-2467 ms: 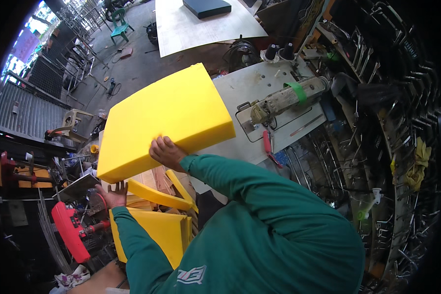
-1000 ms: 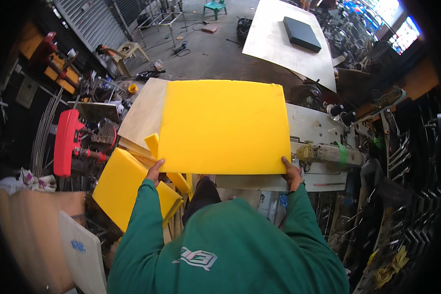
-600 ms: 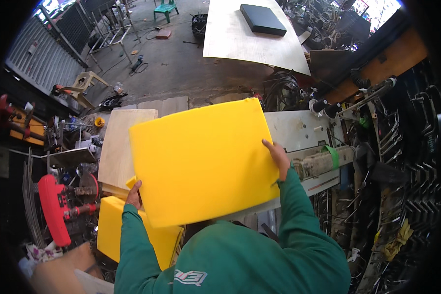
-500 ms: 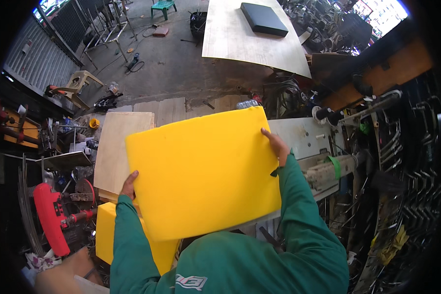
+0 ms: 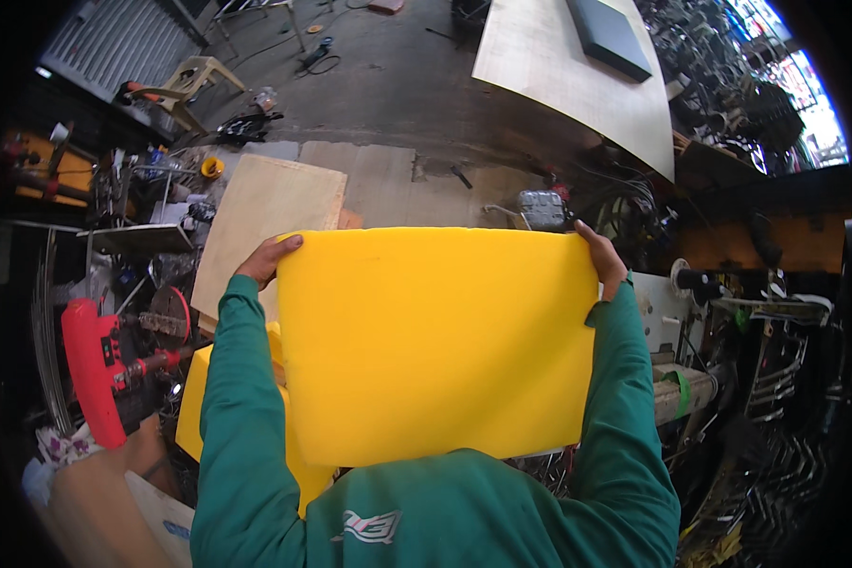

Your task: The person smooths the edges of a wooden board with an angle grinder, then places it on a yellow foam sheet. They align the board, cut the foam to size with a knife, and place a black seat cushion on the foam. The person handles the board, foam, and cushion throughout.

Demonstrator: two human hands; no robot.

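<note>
A big yellow foam slab (image 5: 435, 341), roughly rectangular, is held up in front of my chest with its broad face toward me. My left hand (image 5: 269, 260) grips its far left corner, thumb on the near face and the other fingers mostly hidden. Along the far right corner my right hand (image 5: 603, 256) clasps the edge in the same way. Both forearms are in green sleeves. Below my left arm lies more yellow foam (image 5: 194, 402), partly covered by the arm and the slab.
Plywood sheets (image 5: 265, 199) lie beyond the left hand. A red machine (image 5: 93, 369) stands at the left. Far right, a pale board (image 5: 549, 57) carries a dark flat pad (image 5: 608, 38). A beige stool (image 5: 185, 90) is on the floor, and metal parts crowd the right side.
The slab has levelled out from its tilt and shifted right. My left hand has slid from its left side up to the far corner. The view has also turned.
</note>
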